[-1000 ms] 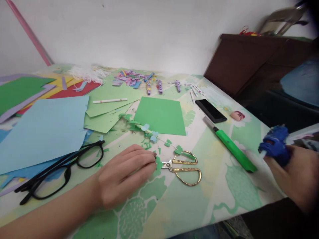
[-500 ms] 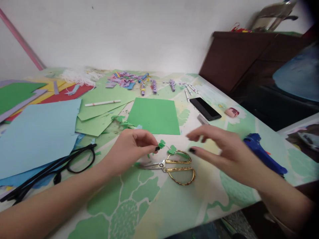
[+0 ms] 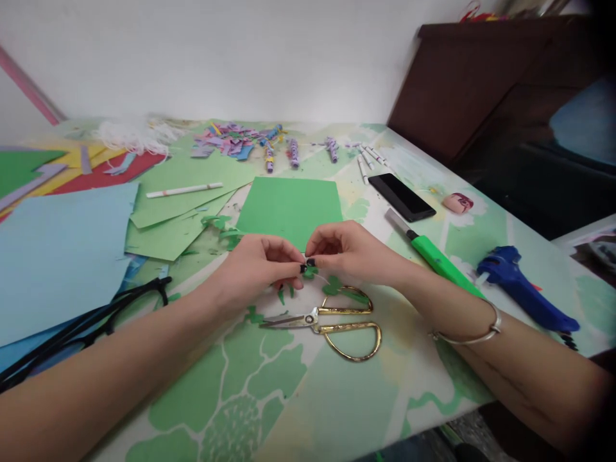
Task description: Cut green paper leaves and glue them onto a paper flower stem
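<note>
My left hand (image 3: pixel 267 262) and my right hand (image 3: pixel 344 252) meet over the table, fingertips pinched together. Between them is a small green paper cutout (image 3: pixel 309 272), on what looks like a thin white string. Another green cutout (image 3: pixel 332 286) hangs along that string, just right of and below my fingers. Scissors with gold handles (image 3: pixel 317 319) lie right under my hands, blades pointing left. Behind my hands rests a green paper sheet (image 3: pixel 291 208). More green cutouts (image 3: pixel 219 223) lie to the left of that sheet.
On the left are light blue paper (image 3: pixel 62 250), black glasses (image 3: pixel 129 308) and a marker (image 3: pixel 185 190). To the right lie a phone (image 3: pixel 402 196), a green-handled cutter (image 3: pixel 440 263) and a blue glue gun (image 3: pixel 527 289). Paper scraps (image 3: pixel 228 140) and white string (image 3: pixel 137 140) sit at the back.
My right hand has moved left, from open above the table to pinching at the cutout beside my left fingertips. The green cutter has come into sight.
</note>
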### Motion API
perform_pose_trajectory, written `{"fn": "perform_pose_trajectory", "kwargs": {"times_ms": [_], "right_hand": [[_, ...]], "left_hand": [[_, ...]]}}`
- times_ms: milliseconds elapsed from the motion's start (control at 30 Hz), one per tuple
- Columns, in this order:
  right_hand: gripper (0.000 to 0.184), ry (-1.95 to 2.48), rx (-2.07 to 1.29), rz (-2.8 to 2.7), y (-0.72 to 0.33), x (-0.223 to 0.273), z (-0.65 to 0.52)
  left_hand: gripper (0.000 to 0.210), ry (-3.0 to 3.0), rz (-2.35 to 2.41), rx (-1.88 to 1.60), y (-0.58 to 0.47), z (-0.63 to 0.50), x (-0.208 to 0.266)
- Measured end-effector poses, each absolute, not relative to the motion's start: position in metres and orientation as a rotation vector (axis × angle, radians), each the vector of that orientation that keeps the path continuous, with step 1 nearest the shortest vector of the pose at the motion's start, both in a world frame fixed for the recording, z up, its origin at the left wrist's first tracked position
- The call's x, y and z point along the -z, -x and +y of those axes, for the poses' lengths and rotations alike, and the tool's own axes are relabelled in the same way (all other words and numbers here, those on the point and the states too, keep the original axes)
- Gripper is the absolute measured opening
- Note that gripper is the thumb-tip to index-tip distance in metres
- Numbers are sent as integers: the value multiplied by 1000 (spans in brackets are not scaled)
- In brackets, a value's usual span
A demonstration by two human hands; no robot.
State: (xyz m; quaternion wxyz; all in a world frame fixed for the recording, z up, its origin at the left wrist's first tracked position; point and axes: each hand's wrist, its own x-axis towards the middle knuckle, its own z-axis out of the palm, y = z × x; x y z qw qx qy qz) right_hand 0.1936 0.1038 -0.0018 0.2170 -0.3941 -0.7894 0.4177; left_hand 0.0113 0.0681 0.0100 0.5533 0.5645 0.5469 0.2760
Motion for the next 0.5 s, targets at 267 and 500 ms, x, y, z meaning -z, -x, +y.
{"fn": "perform_pose_trajectory", "kwargs": {"times_ms": [267,500], "right_hand": [[10,1060,-1255,-2199,-196,12,121],[30,1077,-1153,-2268,-196,5,112]], "left_hand": [[16,-1395,1436,-554,-14,72,0],[15,-1581,1444,-576,-16,65,-5]]}}
